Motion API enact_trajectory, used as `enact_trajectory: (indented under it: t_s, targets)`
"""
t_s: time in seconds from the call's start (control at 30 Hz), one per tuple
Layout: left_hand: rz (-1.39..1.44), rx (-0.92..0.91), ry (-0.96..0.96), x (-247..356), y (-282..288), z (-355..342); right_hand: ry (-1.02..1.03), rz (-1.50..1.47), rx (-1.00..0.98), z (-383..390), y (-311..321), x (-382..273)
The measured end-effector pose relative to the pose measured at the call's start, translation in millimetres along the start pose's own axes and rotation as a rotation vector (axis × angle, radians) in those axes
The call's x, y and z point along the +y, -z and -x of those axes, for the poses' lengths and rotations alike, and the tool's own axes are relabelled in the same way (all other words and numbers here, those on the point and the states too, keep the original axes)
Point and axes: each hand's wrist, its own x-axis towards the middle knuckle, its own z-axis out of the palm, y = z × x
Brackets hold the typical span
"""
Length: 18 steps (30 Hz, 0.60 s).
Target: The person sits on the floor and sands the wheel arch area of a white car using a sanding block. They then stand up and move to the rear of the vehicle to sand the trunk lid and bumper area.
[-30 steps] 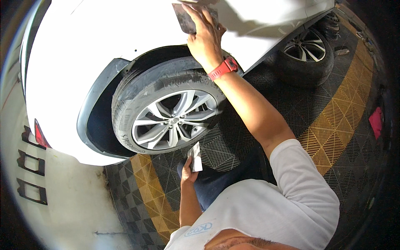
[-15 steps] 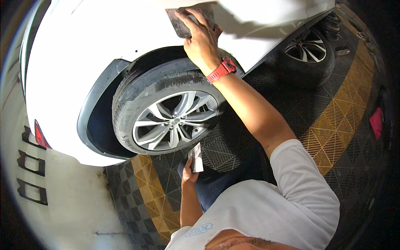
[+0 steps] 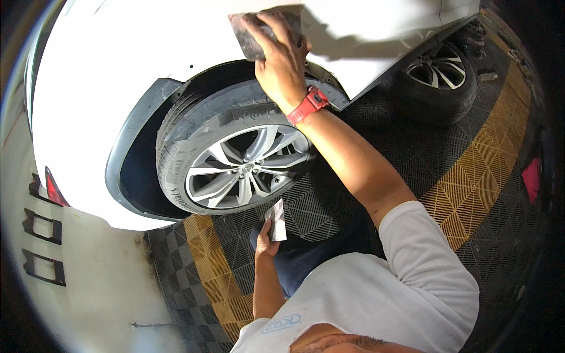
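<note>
My right hand (image 3: 280, 66), with a red watch (image 3: 309, 106) on the wrist, holds a dark, smudged flat sheet (image 3: 241, 34) against the white car body (image 3: 141, 41), above the wheel arch. Its fingers are spread over the sheet, whose exact kind I cannot make out. Low in front of me, my left hand (image 3: 266, 242) grips a thin light-grey rectangular plate (image 3: 276, 219), held upright with the thumb along one edge. Between the two hands is the car's wheel (image 3: 247, 169), with a silver multi-spoke rim.
A loose wheel (image 3: 438, 76) lies beyond the car's lower edge. Grey wheel-arch trim (image 3: 126, 141) curves round the tyre. Black and yellow grid tiles (image 3: 465, 188) cover the floor. At left, a pale panel (image 3: 100, 270) has black brackets (image 3: 44, 267) beside it.
My right hand and the sheet have shifted slightly left and down on the car body. The left hand keeps its hold on the plate, and the view has shifted a little.
</note>
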Motion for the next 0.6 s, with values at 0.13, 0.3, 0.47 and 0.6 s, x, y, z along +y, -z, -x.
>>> enact_trajectory:
  t_s: [0.13,0.3,0.47,0.6]
  targets:
    - [-0.026,-0.058,0.014,0,4,-7,-0.022,-0.02,-0.136,28,6,0]
    - [-0.019,-0.047,-0.01,-2,-6,-7,-0.158,-0.117,-0.103,30,21,21]
    - [-0.022,-0.004,-0.04,-2,-11,0,-0.182,-0.121,0.071,-8,26,52]
    - [0.007,-0.031,-0.028,0,-4,0,-0.161,-0.072,0.098,-20,18,59]
